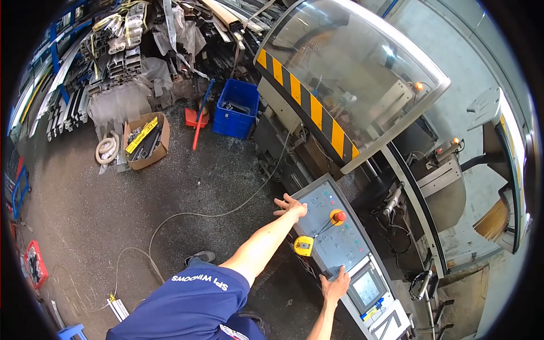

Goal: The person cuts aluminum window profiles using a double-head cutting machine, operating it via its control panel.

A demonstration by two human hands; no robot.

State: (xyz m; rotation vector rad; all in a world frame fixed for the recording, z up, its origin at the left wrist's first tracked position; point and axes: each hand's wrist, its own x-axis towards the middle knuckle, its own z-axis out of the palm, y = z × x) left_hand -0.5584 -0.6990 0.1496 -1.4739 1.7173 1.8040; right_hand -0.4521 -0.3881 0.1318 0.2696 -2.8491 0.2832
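A grey control panel [323, 255] with several small buttons lies in front of me. My left hand [290, 207] rests at the panel's far-left edge, fingers spread and thumb on its surface; it holds nothing. Lower down, my right hand [335, 283] touches the panel beside the screen [367, 287], one finger stretched onto a button area and the thumb apart. Between the hands, a yellow tape measure [304, 246] sits at the near edge. A red emergency stop button [339, 216] on a yellow base stands up from the panel.
Behind the panel is a machine with a clear cover [351, 62] edged in black-yellow stripes. A blue bin [237, 110], red dustpan [196, 117] and cardboard box [153, 156] stand on the floor. A cable [192, 214] trails across it. Metal profiles [122, 68] are piled at the back.
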